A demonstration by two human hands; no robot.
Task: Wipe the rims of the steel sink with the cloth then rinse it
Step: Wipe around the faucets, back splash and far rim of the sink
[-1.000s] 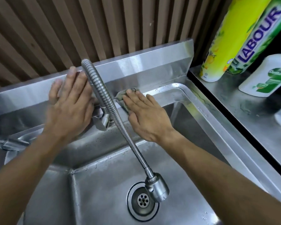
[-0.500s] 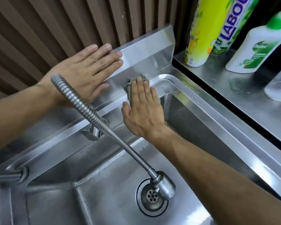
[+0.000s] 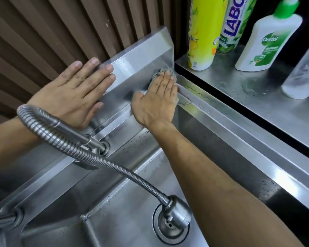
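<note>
Both hands are lying flat against the steel. Starting at the left, the left hand (image 3: 73, 90) is resting palm-down on the upright back panel (image 3: 141, 50) of the sink, its fingers straight and slightly spread, holding nothing. A bendy metal faucet hose (image 3: 89, 154) is arching in front of that wrist and sweeping down over the basin, its spray head (image 3: 178, 212) hanging just above the drain (image 3: 161, 227). Water drops are clinging to the back wall of the basin.

Moving right, the right hand (image 3: 157, 97) is pressing the cloth (image 3: 161, 73) with straight, close-set fingers into the back right corner of the sink (image 3: 221, 122), where the back rim is meeting the right rim. Most of the grey-green cloth is lying hidden under the palm; only a bunched edge is showing past the fingertips.

Farther right, beyond a dark gap, a steel counter (image 3: 239, 90) is carrying a yellow spray can (image 3: 203, 32), a green-labelled bottle (image 3: 234, 24) just behind it, a white bottle with a green cap (image 3: 264, 40), and a blurred clear bottle (image 3: 303, 72) at the edge of view.
</note>
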